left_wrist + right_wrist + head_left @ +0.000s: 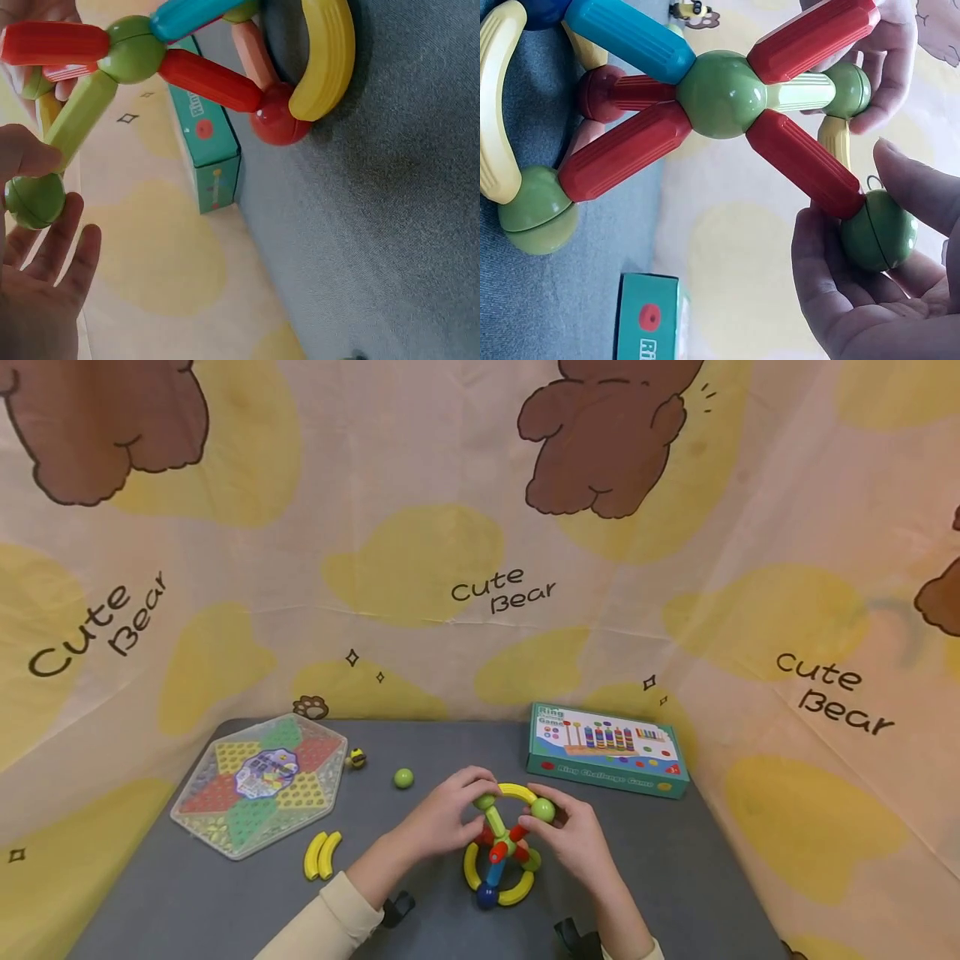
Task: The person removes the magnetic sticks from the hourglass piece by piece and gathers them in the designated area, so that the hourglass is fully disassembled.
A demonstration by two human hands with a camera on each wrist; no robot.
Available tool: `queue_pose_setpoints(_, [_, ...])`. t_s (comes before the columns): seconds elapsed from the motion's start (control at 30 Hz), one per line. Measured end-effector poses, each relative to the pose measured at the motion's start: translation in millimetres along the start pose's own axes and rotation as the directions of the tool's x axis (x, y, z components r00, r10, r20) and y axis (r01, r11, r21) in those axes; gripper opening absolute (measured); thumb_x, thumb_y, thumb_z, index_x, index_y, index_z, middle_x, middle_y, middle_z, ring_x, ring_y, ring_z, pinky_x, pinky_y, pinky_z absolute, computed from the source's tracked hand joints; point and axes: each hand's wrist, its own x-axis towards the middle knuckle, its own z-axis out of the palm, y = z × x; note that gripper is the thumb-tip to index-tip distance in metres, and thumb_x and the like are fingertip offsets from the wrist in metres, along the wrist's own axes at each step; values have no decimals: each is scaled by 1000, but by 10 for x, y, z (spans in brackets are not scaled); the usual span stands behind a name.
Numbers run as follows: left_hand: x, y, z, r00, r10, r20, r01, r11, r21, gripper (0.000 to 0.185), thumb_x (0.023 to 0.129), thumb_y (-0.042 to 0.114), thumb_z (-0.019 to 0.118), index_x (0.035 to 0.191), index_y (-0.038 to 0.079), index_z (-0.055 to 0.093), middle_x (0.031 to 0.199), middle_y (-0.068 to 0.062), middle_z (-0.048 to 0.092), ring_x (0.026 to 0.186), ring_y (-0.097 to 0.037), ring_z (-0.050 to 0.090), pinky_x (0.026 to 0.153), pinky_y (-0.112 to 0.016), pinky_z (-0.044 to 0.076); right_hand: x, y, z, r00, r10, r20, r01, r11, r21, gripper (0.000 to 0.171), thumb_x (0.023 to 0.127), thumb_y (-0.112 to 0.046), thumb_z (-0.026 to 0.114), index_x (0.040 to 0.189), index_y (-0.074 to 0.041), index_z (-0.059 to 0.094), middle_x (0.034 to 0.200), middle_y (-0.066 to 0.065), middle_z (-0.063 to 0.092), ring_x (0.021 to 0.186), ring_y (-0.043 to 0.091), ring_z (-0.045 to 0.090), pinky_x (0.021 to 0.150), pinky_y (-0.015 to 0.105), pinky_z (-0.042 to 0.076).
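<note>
A ball-and-stick building toy point(497, 852) stands on the grey table, with a ring of yellow curved sticks and balls at its base. From its central green ball point(724, 94) straight red, blue and light-green sticks spread out. My left hand point(450, 814) holds a green ball point(36, 201) at the end of the light-green stick point(82, 120). My right hand point(577, 835) grips another green ball point(879, 229), which meets the tip of a red stick point(806, 165). Between these two upper balls arches a yellow curved stick point(517, 792). The dark blue ball point(487, 895) sits at the near side of the base.
Two yellow curved sticks point(322, 856) lie left of my left arm. A loose green ball point(403, 778) and a small yellow-and-black figure point(357, 758) lie farther back. A hexagonal game board point(258, 785) is at the left, and a green game box point(607, 750) at the back right.
</note>
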Motion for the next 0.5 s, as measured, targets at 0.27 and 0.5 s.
queue_pose_setpoints(0.27, [15,-37,-66,999,4,42,-5,1000,22,35,83,2,76,115,17,71,116,1,54,93,-11,57,85,-22,55,-6,-13,8,1000,-9,15,9,1000,-6,48,87,-20,81,131,-11,67,108,16,73,93,20,72,82,26,59])
queue_pose_setpoints(0.5, [54,-1,-96,997,34,68,-40,995,92,33,84,5,75,114,16,70,115,2,59,91,-10,59,85,-22,55,-14,-22,4,1000,-7,5,7,1000,-19,48,87,-20,80,132,-10,66,111,14,73,95,21,72,82,26,59])
